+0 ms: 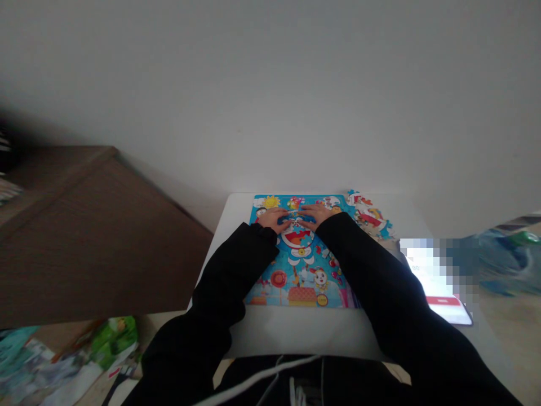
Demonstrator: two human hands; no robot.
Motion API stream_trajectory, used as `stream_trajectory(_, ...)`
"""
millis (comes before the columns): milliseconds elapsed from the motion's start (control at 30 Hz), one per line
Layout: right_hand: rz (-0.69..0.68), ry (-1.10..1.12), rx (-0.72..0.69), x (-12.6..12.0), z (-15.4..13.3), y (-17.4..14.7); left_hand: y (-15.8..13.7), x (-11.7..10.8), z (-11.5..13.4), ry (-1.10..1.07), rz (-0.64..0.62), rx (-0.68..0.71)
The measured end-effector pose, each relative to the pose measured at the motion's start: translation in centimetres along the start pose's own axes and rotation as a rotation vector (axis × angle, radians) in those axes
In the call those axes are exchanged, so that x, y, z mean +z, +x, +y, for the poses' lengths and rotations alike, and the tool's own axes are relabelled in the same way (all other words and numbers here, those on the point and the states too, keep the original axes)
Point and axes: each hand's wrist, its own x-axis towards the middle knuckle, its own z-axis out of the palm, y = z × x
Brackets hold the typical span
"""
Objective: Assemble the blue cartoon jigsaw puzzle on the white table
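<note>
A mostly blue cartoon jigsaw puzzle (260, 287) lies on the small white table, largely pieced together, with a round character in its middle. Over the upper middle of it, my left hand (273, 219) and my right hand (316, 214) face each other, thumbs and forefingers curved inward. Between their fingertips is a small puzzle piece (295, 221) at the character's face; its outline is partly covered by my fingers. Several loose puzzle pieces (372, 217) are heaped beyond my right forearm, at the puzzle's upper right corner.
A lit phone (437, 287) lies to the right of my right forearm on the white table (296, 332). The wall (270, 101) rises behind the table. A brown wooden cabinet (127, 237) stands at left, with bags (114, 341) on the floor below. A white cable (262, 376) crosses my lap.
</note>
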Motion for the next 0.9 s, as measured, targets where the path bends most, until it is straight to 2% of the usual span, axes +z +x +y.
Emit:
stream_trajectory(100,0.081,-0.007,-0.006,0.3,0.2,-0.3,-0.1,-0.1,0.1,0.000,0.003,-0.025)
stream_trajectory(333,0.155,-0.055,0.004,0.2,-0.4,-0.6,-0.1,0.0,-0.1,-0.026,0.017,0.040)
stream_trajectory(600,0.164,-0.060,-0.008,0.2,-0.3,-0.9,-0.4,0.4,-0.4,-0.033,0.084,0.099)
stream_trajectory(733,0.111,-0.076,0.032,-0.2,-0.6,-0.9,-0.4,0.4,-0.3,-0.009,0.072,0.193)
stream_trajectory(900,0.081,-0.082,0.035,-0.6,-1.1,-1.0,-0.3,0.3,0.1,0.080,0.044,0.222)
